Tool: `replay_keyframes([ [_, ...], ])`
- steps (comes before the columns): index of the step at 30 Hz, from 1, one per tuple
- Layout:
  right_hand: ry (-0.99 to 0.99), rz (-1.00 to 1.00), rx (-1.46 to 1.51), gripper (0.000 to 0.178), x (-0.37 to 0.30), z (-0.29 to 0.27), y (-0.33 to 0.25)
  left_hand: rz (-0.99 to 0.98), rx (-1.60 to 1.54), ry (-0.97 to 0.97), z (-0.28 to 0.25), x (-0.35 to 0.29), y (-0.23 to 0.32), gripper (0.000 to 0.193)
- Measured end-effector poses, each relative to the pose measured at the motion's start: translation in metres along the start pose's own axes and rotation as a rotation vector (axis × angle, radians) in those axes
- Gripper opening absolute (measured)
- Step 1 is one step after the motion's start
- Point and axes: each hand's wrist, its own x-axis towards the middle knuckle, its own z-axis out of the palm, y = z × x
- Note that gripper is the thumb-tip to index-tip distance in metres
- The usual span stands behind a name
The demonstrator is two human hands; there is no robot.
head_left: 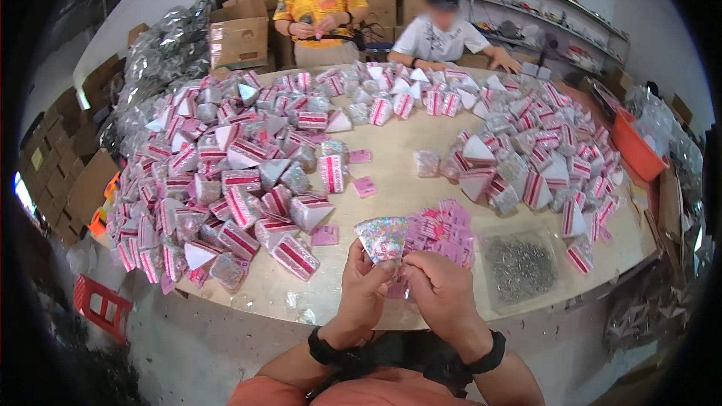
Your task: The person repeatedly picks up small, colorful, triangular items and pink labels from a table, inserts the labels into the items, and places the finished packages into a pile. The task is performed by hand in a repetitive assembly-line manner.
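My left hand [361, 289] is wrapped round a toy cake slice [382, 237] in a clear bag, its sprinkle-speckled face up and its wide end away from me. My right hand [444, 289] is closed in a pinch against the lower right edge of that bag; what lies between its fingertips is hidden. Just beyond the right hand, a pile of pink printed cards [444, 229] lies on the table. Right of it, a shallow clear tray [492, 303] holds many small metal pieces. Both wrists wear black bands.
Heaps of bagged cake slices cover the table [383, 158] on the left [203, 173], far side and right [526, 158]. Two people [320, 11] are at the far side, one bent over the table. An orange basket [635, 146] stands at the right, a red stool [101, 308] at lower left.
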Motion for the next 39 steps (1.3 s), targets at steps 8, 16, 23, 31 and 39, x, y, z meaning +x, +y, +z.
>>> replay_keyframes([
  [8,-0.031,-0.094,-0.017,0.013,0.012,0.016,-0.009,0.298,0.237,0.112,-0.005,-0.004,0.013,0.06],
  [16,-0.054,-0.066,0.002,0.013,0.011,0.02,-0.009,0.295,0.294,0.152,0.001,-0.009,0.017,0.061],
  [23,-0.073,-0.043,-0.006,0.013,0.01,0.02,-0.008,0.336,0.366,0.147,-0.001,-0.009,0.014,0.067],
  [31,-0.061,-0.002,-0.05,0.012,0.01,0.021,-0.01,0.52,0.534,0.131,-0.009,-0.007,0.008,0.074],
  [39,-0.03,0.109,0.009,0.01,0.009,0.025,-0.009,0.513,0.57,0.151,-0.013,-0.007,0.007,0.077],
])
